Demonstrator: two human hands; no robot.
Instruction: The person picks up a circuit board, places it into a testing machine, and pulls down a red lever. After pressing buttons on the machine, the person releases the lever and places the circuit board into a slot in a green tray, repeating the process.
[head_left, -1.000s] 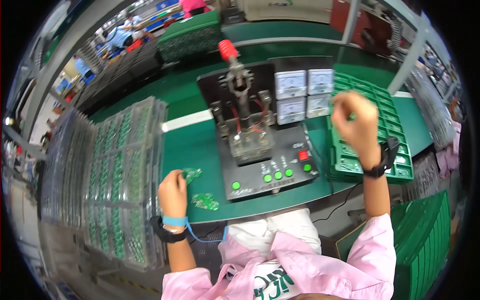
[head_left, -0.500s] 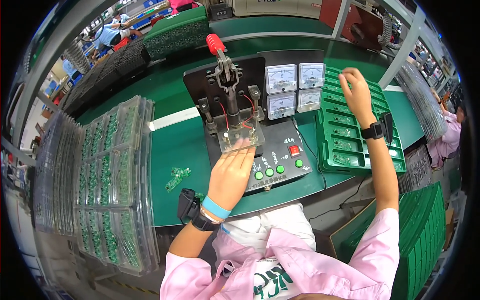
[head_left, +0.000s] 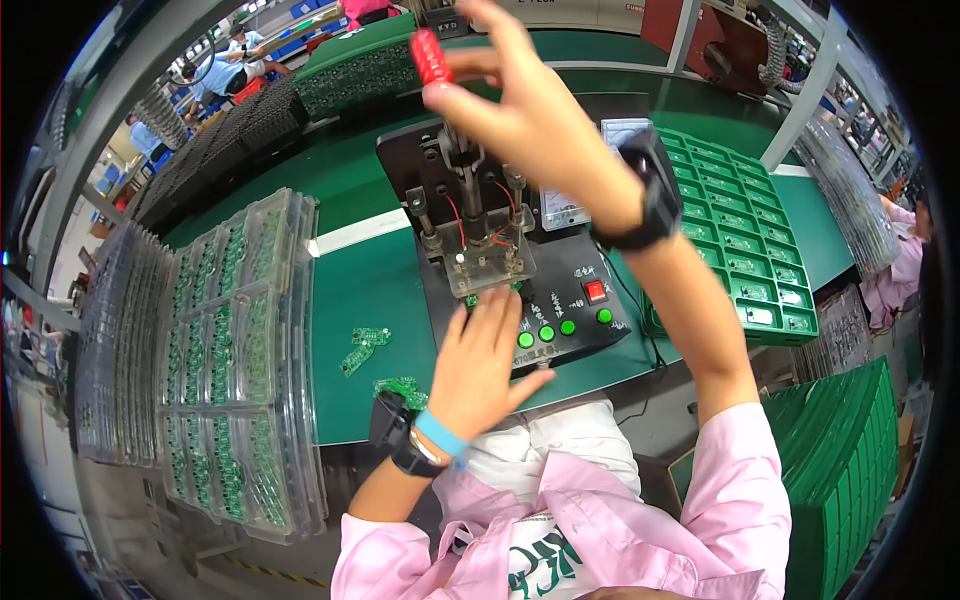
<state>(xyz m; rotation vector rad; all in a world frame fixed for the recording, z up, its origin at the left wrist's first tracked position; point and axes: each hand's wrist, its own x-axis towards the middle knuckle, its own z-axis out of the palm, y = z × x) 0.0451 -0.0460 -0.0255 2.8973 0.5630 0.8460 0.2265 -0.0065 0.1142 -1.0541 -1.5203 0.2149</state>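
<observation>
My left hand (head_left: 484, 350) lies palm down at the front of the black test fixture (head_left: 450, 325). Its fingers are stretched out and the thumb is spread. The fingertips are at a green circuit board (head_left: 474, 299), which lies mostly hidden beneath the clear plate (head_left: 482, 272) of a toggle clamp (head_left: 466, 185). My right hand (head_left: 530, 105), a little blurred, is at the clamp's red handle (head_left: 429, 58). Thumb and fingers are apart around the handle, not wrapped round it; whether they touch it I cannot tell.
Loose circuit boards (head_left: 365, 348) lie left of the fixture, with more boards (head_left: 400, 391) by my left wrist. Stacked clear trays of boards (head_left: 225, 360) stand at the left. A green compartment tray (head_left: 745, 245) holds boards at the right. Panel meters (head_left: 562, 212) are partly hidden behind my right arm.
My right hand has swung from over the green tray leftward to the red handle. My left hand has drawn back slightly from under the clear plate, its thumb now spread.
</observation>
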